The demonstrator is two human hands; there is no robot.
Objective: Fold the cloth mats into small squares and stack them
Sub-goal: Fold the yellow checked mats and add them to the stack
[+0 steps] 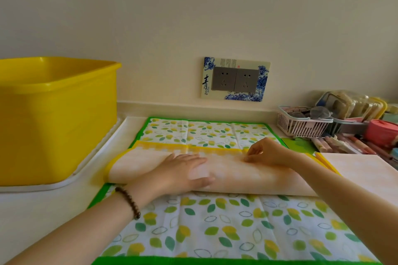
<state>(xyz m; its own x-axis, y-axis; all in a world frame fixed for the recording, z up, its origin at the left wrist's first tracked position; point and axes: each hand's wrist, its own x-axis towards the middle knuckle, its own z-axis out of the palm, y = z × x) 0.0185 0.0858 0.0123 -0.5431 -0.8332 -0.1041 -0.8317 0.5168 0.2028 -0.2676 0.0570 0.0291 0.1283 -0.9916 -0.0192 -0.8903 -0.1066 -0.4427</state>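
While the left hand (189, 170) lies flat with straight fingers on the yellow-edged mat (140, 168), the right hand (269, 153) pinches the same cloth near its far yellow border; the hands are apart, side by side; this mat, folded over, lies across the middle of a spread green-edged mat (215, 228) on the counter (32, 211); a second folded mat (361, 163) lies just right; a yellow tub (53, 118) stands left; a pink basket (301, 127) sits far right.
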